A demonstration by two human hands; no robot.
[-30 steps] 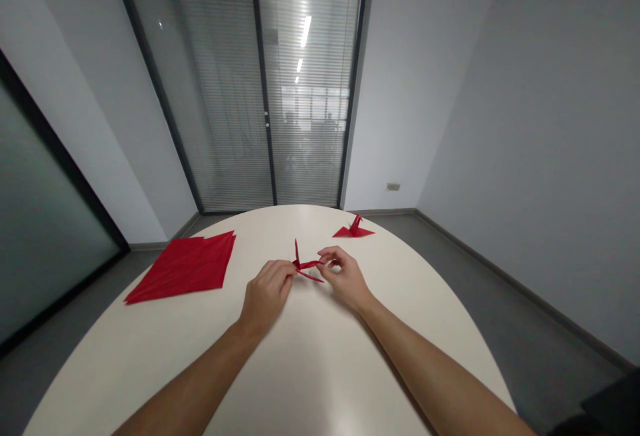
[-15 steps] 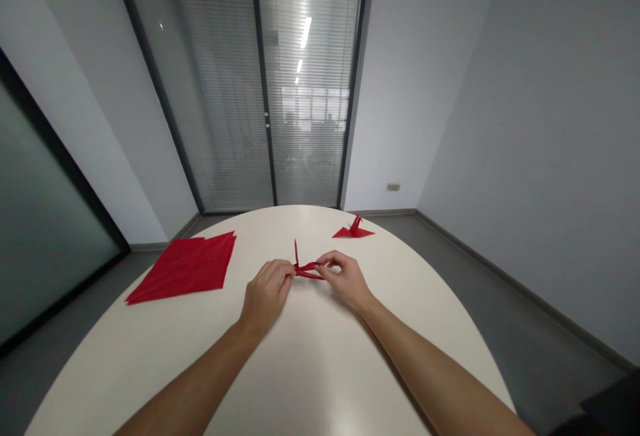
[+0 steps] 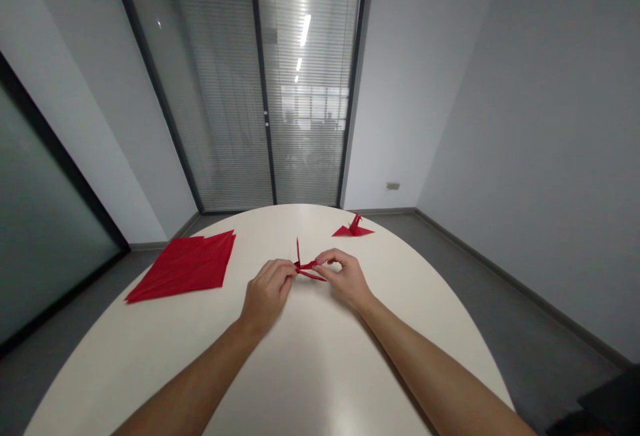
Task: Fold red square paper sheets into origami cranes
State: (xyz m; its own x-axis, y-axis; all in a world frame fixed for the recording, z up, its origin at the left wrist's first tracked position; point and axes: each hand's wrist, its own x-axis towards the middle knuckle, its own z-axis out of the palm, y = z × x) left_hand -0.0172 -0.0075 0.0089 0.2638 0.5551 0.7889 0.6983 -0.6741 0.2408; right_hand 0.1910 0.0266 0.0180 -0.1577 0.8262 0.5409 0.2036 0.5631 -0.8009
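Between my hands, just above the white table, is a folded red paper piece (image 3: 309, 266) with narrow points. One thin point stands upright near my left fingers, and others stretch toward the right. My left hand (image 3: 269, 287) is closed on its left end, thumb and fingers pressed together. With thumb and forefinger, my right hand (image 3: 345, 277) pinches a point on the right side. The fingers hide part of the folds. Beyond my right hand sits a finished red paper crane (image 3: 355, 228), wings spread flat.
A stack of red paper sheets (image 3: 185, 268) lies on the left of the round white table (image 3: 280, 369). Behind the table are glass panels with blinds (image 3: 310, 156) and a grey wall (image 3: 400, 89). A dark object (image 3: 613, 399) shows at the lower right.
The upright point has shifted slightly to the right, and the lower right point angles down a little more. Both hands keep their hold in nearly the same place.
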